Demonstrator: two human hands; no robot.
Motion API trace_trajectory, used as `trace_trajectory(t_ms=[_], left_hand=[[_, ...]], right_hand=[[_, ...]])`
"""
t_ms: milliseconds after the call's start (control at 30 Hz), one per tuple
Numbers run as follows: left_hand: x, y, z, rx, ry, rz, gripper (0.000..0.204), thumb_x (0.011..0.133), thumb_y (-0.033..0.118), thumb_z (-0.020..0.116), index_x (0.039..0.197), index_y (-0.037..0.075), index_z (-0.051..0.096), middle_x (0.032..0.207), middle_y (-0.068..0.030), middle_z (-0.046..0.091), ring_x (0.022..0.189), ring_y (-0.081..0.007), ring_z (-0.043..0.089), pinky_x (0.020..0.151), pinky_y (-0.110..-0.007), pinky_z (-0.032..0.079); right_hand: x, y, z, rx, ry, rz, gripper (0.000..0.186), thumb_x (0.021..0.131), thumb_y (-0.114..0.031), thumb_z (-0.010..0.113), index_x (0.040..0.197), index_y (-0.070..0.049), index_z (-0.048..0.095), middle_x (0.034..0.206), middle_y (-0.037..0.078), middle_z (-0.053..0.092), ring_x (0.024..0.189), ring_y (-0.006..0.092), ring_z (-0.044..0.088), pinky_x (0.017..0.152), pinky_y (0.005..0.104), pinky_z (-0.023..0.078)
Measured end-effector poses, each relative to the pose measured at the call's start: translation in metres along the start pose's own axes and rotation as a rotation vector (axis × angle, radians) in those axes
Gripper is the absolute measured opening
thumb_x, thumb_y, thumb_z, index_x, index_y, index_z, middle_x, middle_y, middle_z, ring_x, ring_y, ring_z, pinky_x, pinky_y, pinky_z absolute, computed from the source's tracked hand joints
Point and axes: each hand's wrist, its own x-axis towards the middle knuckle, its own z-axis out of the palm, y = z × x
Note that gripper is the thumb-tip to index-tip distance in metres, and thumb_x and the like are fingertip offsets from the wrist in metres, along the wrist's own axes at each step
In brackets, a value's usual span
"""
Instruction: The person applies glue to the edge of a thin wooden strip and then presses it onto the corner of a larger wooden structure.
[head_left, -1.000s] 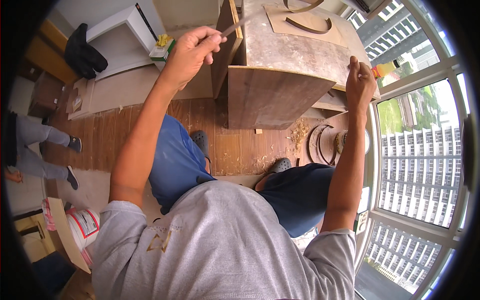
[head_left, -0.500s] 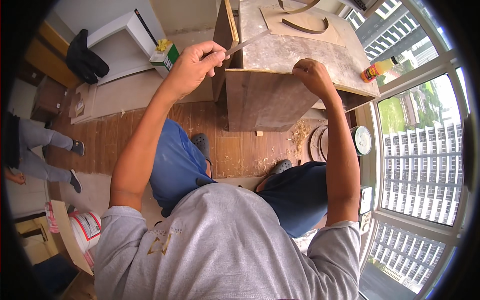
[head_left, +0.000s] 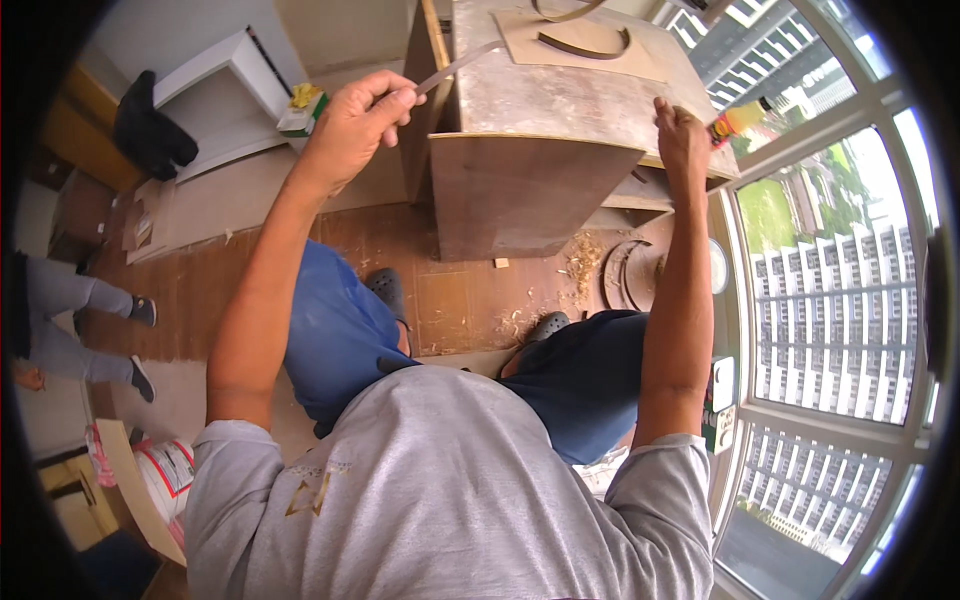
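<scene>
A thin, flat grey strip is pinched between the thumb and fingers of my left hand. Its free end points up and right over the top of a wooden cabinet, bending slightly. My right hand is over the cabinet's right side with its fingers curled; whether anything small is in them is hidden. Just beyond it stands a tilted-looking bottle of yellow liquid with a black cap. Curved dark strips of edging lie on a thin board on the cabinet top.
Wood shavings and a small block are on the floor by the cabinet. Coiled strips lie near the window. A white cabinet frame stands at the far left. Another person's legs show at left, above a white bucket.
My right hand has moved right, from the cabinet's front edge toward the bottle. My left hand still holds the strip, which now bends a little. The whole view has shifted slightly.
</scene>
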Motion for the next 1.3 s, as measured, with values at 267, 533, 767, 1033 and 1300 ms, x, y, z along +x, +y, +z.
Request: trace_trajectory(t_ms=[267, 533, 767, 1033, 1300], left_hand=[[0.018, -0.023, 0.046, -0.109, 0.268, 0.045, 0.022, 0.109, 0.025, 0.065, 0.111, 0.003, 0.070, 0.086, 0.0049, 0.054, 0.072, -0.0026, 0.047, 0.065, -0.020, 0.041], [0.018, -0.041, 0.052, -0.104, 0.282, 0.033, 0.021, 0.109, 0.024, 0.066, 0.110, 0.003, 0.070, 0.088, 0.0044, 0.054, 0.072, -0.0041, 0.048, 0.066, -0.021, 0.042], [0.024, -0.024, 0.056, -0.145, 0.205, 0.042, 0.022, 0.109, 0.023, 0.065, 0.114, 0.002, 0.070, 0.090, 0.0036, 0.057, 0.073, -0.0043, 0.050, 0.065, -0.021, 0.043], [0.045, 0.034, 0.057, 0.079, -0.230, 0.016, 0.027, 0.109, 0.026, 0.065, 0.117, 0.002, 0.072, 0.091, 0.0030, 0.062, 0.077, -0.0051, 0.055, 0.068, -0.023, 0.048], [0.051, 0.036, 0.024, 0.102, -0.337, -0.044, 0.025, 0.102, 0.020, 0.074, 0.115, 0.000, 0.076, 0.097, -0.0011, 0.070, 0.084, -0.0074, 0.063, 0.077, -0.025, 0.055]], right_hand=[[-0.019, 0.074, -0.012, 0.728, -0.098, 0.493, 0.030, 0.105, -0.033, 0.069, 0.109, -0.003, 0.073, 0.082, 0.000, 0.063, 0.066, 0.0107, 0.057, 0.058, 0.0275, 0.048], [-0.039, 0.038, 0.026, 0.501, -0.227, 0.409, 0.031, 0.097, -0.027, 0.074, 0.092, 0.004, 0.076, 0.082, 0.010, 0.073, 0.067, 0.0189, 0.069, 0.061, 0.0329, 0.055], [-0.020, 0.107, 0.046, 0.262, 0.077, 0.472, 0.049, 0.102, -0.044, 0.064, 0.089, 0.002, 0.076, 0.081, 0.015, 0.075, 0.070, 0.0235, 0.070, 0.075, 0.0407, 0.056], [-0.037, -0.097, -0.077, 0.345, 0.080, -0.659, 0.038, 0.096, -0.027, 0.079, 0.131, -0.015, 0.074, 0.141, 0.013, 0.065, 0.134, 0.0321, 0.059, 0.117, 0.0480, 0.040], [-0.035, -0.106, -0.085, 0.441, -0.270, -0.546, 0.022, 0.099, -0.014, 0.075, 0.118, -0.003, 0.078, 0.092, 0.010, 0.069, 0.083, 0.0180, 0.067, 0.076, 0.0314, 0.051]])
